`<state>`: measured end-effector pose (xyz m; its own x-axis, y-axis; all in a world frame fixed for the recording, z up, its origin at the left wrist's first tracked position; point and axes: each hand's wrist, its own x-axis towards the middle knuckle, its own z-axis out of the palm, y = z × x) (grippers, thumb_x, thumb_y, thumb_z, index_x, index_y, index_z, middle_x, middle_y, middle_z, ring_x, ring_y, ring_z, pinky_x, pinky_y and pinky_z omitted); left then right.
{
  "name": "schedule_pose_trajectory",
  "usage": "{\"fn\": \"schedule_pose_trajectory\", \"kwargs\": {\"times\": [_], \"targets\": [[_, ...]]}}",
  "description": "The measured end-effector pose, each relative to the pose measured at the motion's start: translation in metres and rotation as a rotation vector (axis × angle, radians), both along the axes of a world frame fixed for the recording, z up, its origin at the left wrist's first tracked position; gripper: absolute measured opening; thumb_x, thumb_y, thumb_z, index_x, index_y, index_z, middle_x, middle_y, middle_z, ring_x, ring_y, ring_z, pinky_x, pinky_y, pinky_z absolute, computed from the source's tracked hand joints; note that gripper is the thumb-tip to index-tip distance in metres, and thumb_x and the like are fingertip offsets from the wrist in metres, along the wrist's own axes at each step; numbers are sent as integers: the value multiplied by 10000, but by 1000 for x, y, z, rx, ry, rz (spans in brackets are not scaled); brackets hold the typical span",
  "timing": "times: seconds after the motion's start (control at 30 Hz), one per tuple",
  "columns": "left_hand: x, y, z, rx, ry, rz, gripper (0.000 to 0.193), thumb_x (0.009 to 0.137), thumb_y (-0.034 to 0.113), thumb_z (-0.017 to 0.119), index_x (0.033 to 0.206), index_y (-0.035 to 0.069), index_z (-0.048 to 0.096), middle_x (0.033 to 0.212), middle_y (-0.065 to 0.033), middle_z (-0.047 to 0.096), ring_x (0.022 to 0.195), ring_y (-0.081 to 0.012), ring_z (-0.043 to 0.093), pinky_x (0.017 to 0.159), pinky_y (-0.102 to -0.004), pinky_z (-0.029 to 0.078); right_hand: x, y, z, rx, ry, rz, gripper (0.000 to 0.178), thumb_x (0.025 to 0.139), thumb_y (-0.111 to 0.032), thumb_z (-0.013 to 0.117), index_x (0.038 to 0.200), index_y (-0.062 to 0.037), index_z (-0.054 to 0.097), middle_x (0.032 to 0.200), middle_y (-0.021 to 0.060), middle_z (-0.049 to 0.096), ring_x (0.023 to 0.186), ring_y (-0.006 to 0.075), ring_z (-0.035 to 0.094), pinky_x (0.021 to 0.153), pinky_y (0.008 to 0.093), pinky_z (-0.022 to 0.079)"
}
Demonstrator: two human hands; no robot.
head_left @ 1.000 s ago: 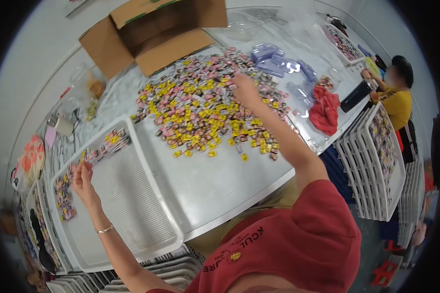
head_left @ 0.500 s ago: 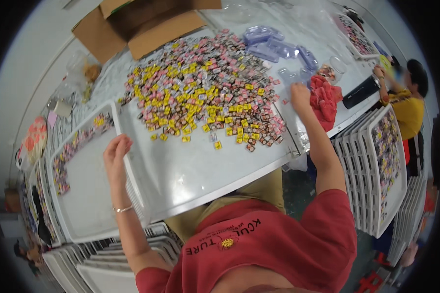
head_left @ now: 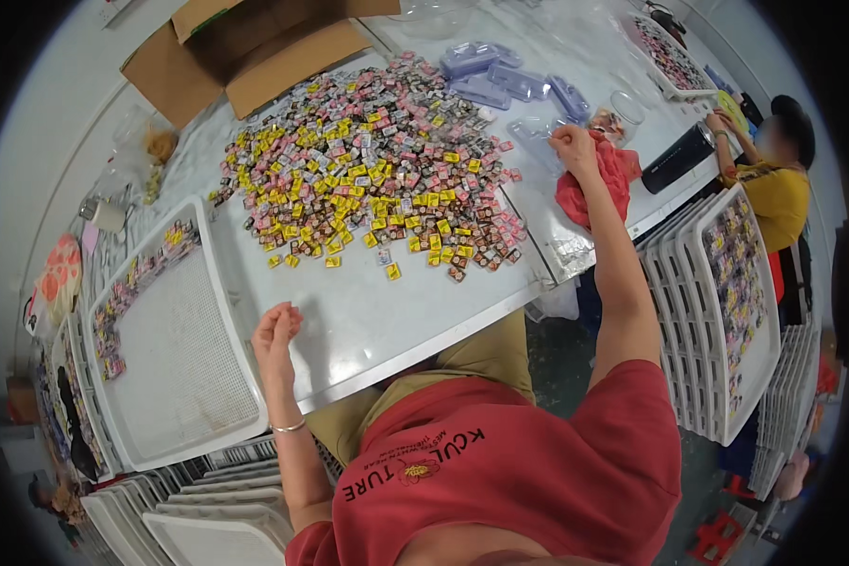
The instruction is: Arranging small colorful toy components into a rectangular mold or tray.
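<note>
Maybe this is the reaching bit: my left hand (head_left: pixel 276 332) and right hand (head_left: pixel 575 149) are curled. I can't tell if they're holding anything. Tiny packs (head_left: pixel 349 184) need soft pinching next.

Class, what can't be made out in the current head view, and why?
In the head view:
Right grip: any contents hidden by its own curl.
Left grip: likewise.
Small packets: print too small to read.
Red cloth: partly covered by the right forearm.
Cardboard box: cut off by the upper edge.
</note>
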<state>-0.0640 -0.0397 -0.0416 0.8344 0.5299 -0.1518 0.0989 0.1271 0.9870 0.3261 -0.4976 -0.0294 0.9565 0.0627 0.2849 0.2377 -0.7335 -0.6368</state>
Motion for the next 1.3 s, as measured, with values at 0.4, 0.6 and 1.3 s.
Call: {"fn": "schedule_pose_trajectory", "kwargs": {"times": [0.4, 0.6, 1.3], "targets": [[25, -77, 17, 155, 89, -72, 302, 884, 157, 591, 1160, 37, 575, 831, -18, 603, 688, -69, 545, 568, -205, 428, -142, 166, 60, -133, 144, 992, 145, 746, -65, 634, 883, -16, 634, 799, 102, 631, 754, 245, 622, 668, 361, 484], [13, -64, -13, 264, 88, -436, 337, 878, 112, 571, 1205, 54, 513, 837, -27, 562, 607, -56, 508, 510, -198, 408, -207, 256, -5, -67, 381, 1283, 201, 756, -113, 631, 949, -62, 648, 784, 109, 640, 720, 256, 617, 648, 355, 483], [108, 7, -22, 1049, 81, 102, 159, 777, 148, 666, 889, 41, 632, 870, -138, 566, 764, -336, 585, 638, -411, 474, -197, 270, -20, 531, 794, 744, 208, 821, -173, 668, 972, -50, 594, 792, -18, 603, 620, 46, 527, 549, 196, 431]]}}
